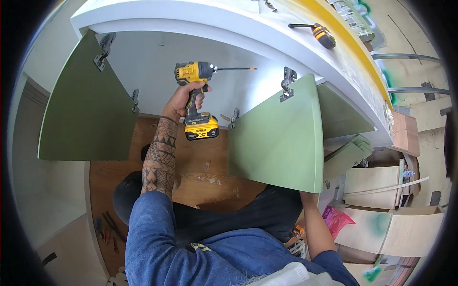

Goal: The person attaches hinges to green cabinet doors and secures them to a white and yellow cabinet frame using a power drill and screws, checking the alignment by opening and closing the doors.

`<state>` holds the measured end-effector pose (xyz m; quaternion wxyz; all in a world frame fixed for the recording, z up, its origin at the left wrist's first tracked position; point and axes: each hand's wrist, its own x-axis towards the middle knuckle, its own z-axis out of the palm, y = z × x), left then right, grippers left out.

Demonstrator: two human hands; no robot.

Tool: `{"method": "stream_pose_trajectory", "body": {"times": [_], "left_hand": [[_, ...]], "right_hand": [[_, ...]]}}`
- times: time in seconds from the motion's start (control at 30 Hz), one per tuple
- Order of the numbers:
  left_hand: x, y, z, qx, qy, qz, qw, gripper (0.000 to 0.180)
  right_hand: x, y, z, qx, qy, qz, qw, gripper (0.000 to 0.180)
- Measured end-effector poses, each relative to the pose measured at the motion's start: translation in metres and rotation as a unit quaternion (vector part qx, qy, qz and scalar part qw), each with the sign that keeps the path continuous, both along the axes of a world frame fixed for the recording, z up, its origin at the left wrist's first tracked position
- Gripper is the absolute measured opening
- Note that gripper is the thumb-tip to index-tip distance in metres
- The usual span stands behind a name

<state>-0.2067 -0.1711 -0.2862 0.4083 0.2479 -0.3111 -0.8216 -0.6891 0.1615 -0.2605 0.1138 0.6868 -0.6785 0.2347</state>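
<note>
My left hand (182,99) is wrapped round the grip of a yellow and black cordless impact driver (193,72), whose long bit points right inside the white cabinet (148,62). A green cabinet door (281,143) stands swung out on the right. Only the wrist end of my right hand (308,197) shows at that door's lower edge; its fingers are hidden behind the panel. Metal hinges (287,85) join the door to the cabinet. Another open green door (86,105) with hinges hangs to the left of my left forearm.
On the white top lies a yellow and black tape measure (323,36). Hand tools (109,229) rest on the wooden floor (210,162) at lower left, with scraps further in. To the right are green panels (350,155), pale wooden boxes (362,224) and a pink bag (336,220).
</note>
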Motion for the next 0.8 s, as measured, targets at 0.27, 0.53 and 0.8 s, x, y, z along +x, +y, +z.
{"method": "stream_pose_trajectory", "body": {"times": [0.27, 0.53, 0.8], "left_hand": [[-0.007, 0.034, 0.094, -0.115, -0.034, 0.015, 0.993, 0.025], [-0.015, 0.029, 0.086, -0.113, -0.032, 0.002, 0.993, 0.026], [-0.022, 0.023, 0.081, -0.138, -0.030, 0.021, 0.990, 0.027]], "right_hand": [[0.057, -0.019, 0.044, -0.062, 0.066, 0.046, 0.995, 0.020], [0.066, -0.021, 0.048, -0.087, 0.063, 0.042, 0.993, 0.016], [0.055, -0.012, 0.047, -0.089, 0.140, 0.044, 0.985, 0.016]]}}
